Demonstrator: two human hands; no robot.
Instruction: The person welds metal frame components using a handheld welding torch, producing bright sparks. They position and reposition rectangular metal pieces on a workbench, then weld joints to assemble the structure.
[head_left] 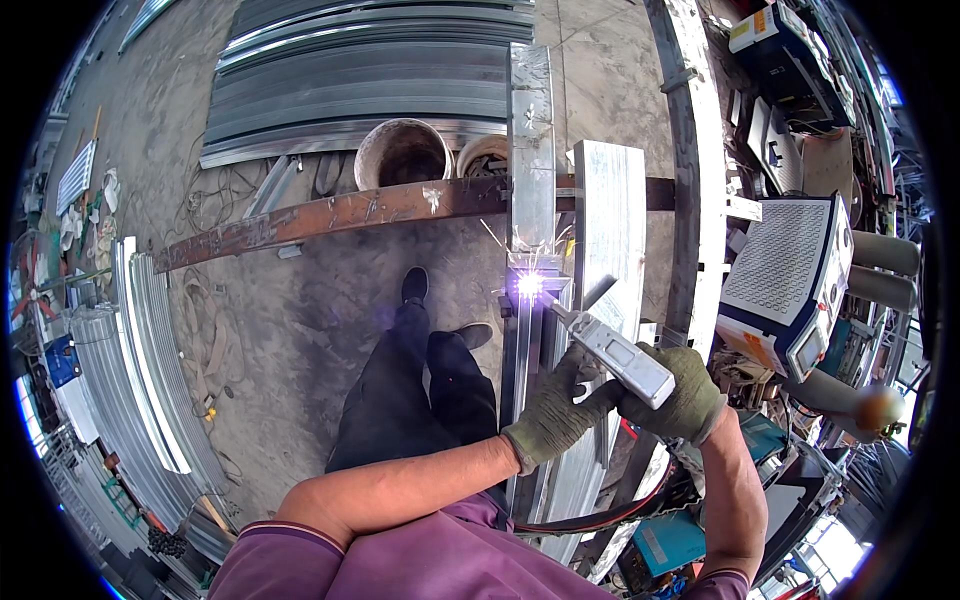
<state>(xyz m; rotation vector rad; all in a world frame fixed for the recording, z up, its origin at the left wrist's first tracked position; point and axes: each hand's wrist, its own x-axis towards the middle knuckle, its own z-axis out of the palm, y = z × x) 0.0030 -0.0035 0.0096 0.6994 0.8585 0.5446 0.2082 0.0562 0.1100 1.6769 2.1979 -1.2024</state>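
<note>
My right hand [685, 392], in a green work glove, is closed round the rear of a silver handheld welding torch [622, 358]. Its nozzle points up and left at a metal joint, where a bright violet-white arc throws sparks. My left hand [558, 412], gloved the same way, grips beneath the torch from its left side; some of its fingers are hidden there. The arc burns at the end of a long galvanized steel tube [532, 160], where it meets the dark metal frame [525, 345] running back toward me. Glare hides the seam itself.
A rusty steel beam [330, 212] crosses beneath the tube. Beyond it stand a bucket [402, 150] and stacked metal profiles [370, 75]. A wide galvanized bar [612, 215] lies right of the joint. Farther right are a white-and-blue machine [785, 270] and an upright-running beam [697, 200]. Cables pass near my waist.
</note>
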